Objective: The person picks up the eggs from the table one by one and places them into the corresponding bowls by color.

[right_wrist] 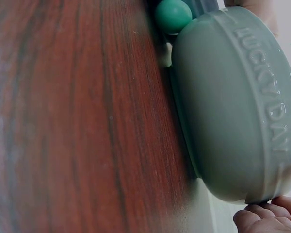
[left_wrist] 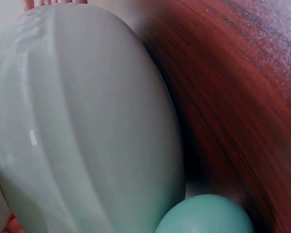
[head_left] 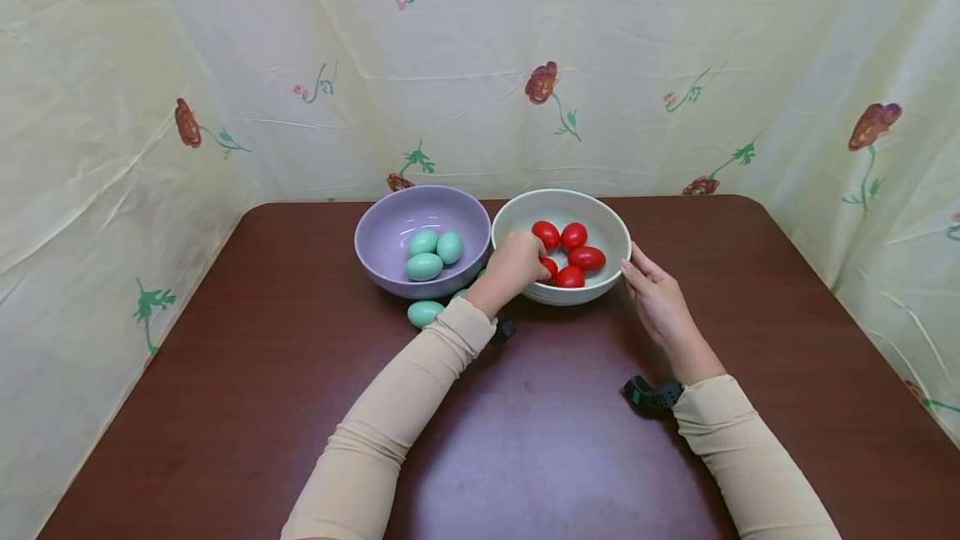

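A pale green-white bowl (head_left: 561,297) holds several red eggs (head_left: 587,258). My left hand (head_left: 516,267) reaches over its left rim, fingers curled round a red egg (head_left: 550,268) low in the bowl; the fingers partly hide it. At the opposite side, my right hand (head_left: 663,307) touches the outside of the rim with its fingertips, fingers fairly straight. In the right wrist view those fingers (right_wrist: 266,216) rest against the wall of the bowl, which bears raised letters. Touching or nearly touching this bowl on the left is a purple bowl (head_left: 382,248) with three mint-green eggs (head_left: 424,266).
A few more mint-green eggs (head_left: 425,313) lie on the dark brown table (head_left: 225,390) in front of the bowls, partly hidden by the left forearm. Behind the table hangs a floral curtain (head_left: 465,90). Both wrists wear black bands (head_left: 652,394).
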A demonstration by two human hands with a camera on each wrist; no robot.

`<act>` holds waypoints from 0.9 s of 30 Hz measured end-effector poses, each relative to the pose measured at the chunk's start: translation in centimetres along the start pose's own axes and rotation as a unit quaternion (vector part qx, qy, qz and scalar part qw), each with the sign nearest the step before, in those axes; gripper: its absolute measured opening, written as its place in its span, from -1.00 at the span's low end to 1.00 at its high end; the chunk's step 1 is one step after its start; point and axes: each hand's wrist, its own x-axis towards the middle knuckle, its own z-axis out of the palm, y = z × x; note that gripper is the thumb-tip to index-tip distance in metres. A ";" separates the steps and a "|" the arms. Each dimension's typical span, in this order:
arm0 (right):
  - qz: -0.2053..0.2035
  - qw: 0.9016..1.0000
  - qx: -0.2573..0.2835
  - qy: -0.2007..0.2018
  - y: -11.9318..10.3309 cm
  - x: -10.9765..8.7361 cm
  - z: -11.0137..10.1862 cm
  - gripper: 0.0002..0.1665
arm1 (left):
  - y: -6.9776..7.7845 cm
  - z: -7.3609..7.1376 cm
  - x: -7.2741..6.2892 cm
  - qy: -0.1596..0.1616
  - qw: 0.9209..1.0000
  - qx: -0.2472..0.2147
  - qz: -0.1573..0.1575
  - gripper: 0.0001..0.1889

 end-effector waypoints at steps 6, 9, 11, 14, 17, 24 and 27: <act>0.004 1.000 0.004 0.002 0.2 -0.1 0.1 -0.21 | -0.6 -0.8 -0.9 0.008 0.997 -0.078 0.002 -0.75; 0.002 1.000 0.000 -0.002 0.2 0.0 0.2 -0.21 | -1.1 -2.1 -2.2 0.030 0.989 -0.146 -0.011 -0.64; -0.001 1.000 -0.001 -0.005 0.1 0.0 0.4 -0.20 | -1.5 -3.3 -3.6 0.048 0.982 -0.183 -0.018 -0.63; -0.002 1.000 -0.003 -0.002 0.0 0.0 0.4 -0.20 | -2.3 -4.7 -5.9 0.072 0.972 -0.223 -0.021 -0.65; -0.004 1.000 -0.001 0.004 -0.1 0.0 0.2 -0.22 | -3.3 -5.7 -8.0 0.092 0.965 -0.246 -0.019 -0.63; -0.005 1.000 0.007 0.001 -0.1 0.1 0.1 -0.22 | -5.8 -6.8 -11.8 0.109 0.960 -0.257 -0.031 -0.63; -0.004 1.000 0.009 0.003 -0.1 0.1 0.1 -0.22 | -6.6 -6.9 -12.7 0.113 0.959 -0.256 -0.042 -0.62</act>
